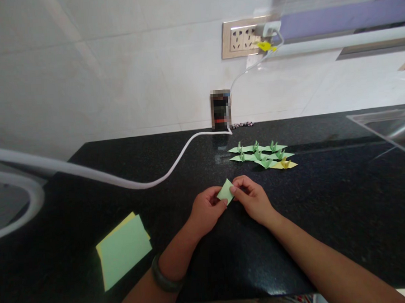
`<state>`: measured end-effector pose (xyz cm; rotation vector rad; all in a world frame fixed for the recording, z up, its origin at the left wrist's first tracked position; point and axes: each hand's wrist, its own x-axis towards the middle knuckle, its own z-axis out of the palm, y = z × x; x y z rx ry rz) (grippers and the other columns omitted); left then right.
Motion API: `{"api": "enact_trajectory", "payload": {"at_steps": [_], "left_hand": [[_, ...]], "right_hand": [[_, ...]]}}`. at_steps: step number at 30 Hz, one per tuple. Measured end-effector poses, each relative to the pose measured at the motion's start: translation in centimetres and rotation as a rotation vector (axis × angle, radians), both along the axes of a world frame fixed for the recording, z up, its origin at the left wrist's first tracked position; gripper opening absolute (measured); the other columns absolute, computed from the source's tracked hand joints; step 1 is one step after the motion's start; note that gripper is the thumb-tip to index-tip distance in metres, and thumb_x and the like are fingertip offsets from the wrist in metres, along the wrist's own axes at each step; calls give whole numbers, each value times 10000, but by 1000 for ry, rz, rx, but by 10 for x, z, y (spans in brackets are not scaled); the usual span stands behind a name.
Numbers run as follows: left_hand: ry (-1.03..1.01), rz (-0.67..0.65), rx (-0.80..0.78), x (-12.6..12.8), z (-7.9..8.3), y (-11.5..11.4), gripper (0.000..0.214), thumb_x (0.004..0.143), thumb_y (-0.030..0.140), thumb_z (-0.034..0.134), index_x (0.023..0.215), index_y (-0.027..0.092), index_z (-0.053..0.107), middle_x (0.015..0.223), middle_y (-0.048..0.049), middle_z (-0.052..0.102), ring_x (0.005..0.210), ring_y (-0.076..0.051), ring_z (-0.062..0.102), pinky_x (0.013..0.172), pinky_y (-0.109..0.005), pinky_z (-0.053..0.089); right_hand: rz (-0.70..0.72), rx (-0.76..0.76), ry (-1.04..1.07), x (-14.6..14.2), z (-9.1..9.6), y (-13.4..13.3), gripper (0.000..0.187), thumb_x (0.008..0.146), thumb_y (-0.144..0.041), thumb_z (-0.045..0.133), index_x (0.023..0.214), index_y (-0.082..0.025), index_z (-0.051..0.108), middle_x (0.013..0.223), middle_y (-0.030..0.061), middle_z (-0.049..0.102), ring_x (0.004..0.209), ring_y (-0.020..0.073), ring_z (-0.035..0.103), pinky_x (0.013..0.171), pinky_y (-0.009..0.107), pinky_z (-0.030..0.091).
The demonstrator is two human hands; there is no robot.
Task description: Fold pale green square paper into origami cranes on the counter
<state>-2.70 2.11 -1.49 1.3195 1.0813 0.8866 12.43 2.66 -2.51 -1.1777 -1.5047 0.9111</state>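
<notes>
A small folded piece of pale green paper (227, 192) is held between both hands above the black countertop. My left hand (208, 210) pinches its lower left side, thumb on top. On the right edge, my right hand (253, 198) grips it between thumb and curled fingers. Beyond the hands stand several folded paper cranes (259, 155) in rows, mostly green. One yellow crane (285, 164) sits at the front right of the group. To the left lies a stack of green and yellow paper sheets (126, 251).
A white cable (146, 185) runs across the left of the black countertop (344, 207) to a phone-like device (220, 110) leaning on the wall. A wall socket (242, 38) with a plugged charger is above. A metal sink (391, 126) lies at the far right.
</notes>
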Motion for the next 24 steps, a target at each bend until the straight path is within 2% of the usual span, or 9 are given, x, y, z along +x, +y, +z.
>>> {"api": "enact_trajectory", "payload": {"at_steps": [3,5,8,11,15,21,24], "left_hand": [[20,-21,-50,-1,1,0,194,710,268,536,837,129,584,690,-28,610,577,-112,555,571,-232,447],[32,-26,-55,-1,2,0,193,728,284,516,812,124,585,672,-33,610,547,-107,550,551,-228,443],[25,-20,-50,-1,4,-1,190,725,278,522,819,128,592,652,-29,607,542,-109,551,539,-225,445],[-15,-14,-73,0,4,-1,182,698,269,555,812,137,605,673,-30,612,582,-121,567,548,-230,456],[-63,3,-83,1,5,-1,187,674,270,586,804,138,613,672,-26,613,601,-122,569,567,-237,463],[-72,43,-153,1,7,0,161,661,264,604,732,119,607,634,-24,614,553,-114,570,567,-242,456],[-99,85,-179,0,7,1,177,663,273,602,734,111,606,633,-28,617,544,-113,567,556,-243,454]], "right_hand": [[15,-54,91,0,0,0,125,769,-286,509,722,-172,532,774,25,511,634,112,474,574,246,424],[10,-22,109,0,2,0,124,761,-286,524,714,-173,542,790,30,512,667,120,484,599,253,429],[22,55,95,0,5,0,84,734,-267,564,753,-187,584,847,41,523,772,147,503,685,287,436],[88,67,65,-1,8,-2,103,717,-255,591,802,-207,623,891,45,528,834,161,509,742,314,434],[197,37,64,0,10,-4,119,737,-261,576,821,-232,656,862,37,538,822,154,524,736,310,447],[198,54,52,2,13,-4,176,790,-282,510,883,-256,657,825,31,531,802,147,522,731,310,444],[276,89,6,4,14,-5,199,792,-310,506,906,-242,654,848,39,539,829,153,519,751,319,437]]}}
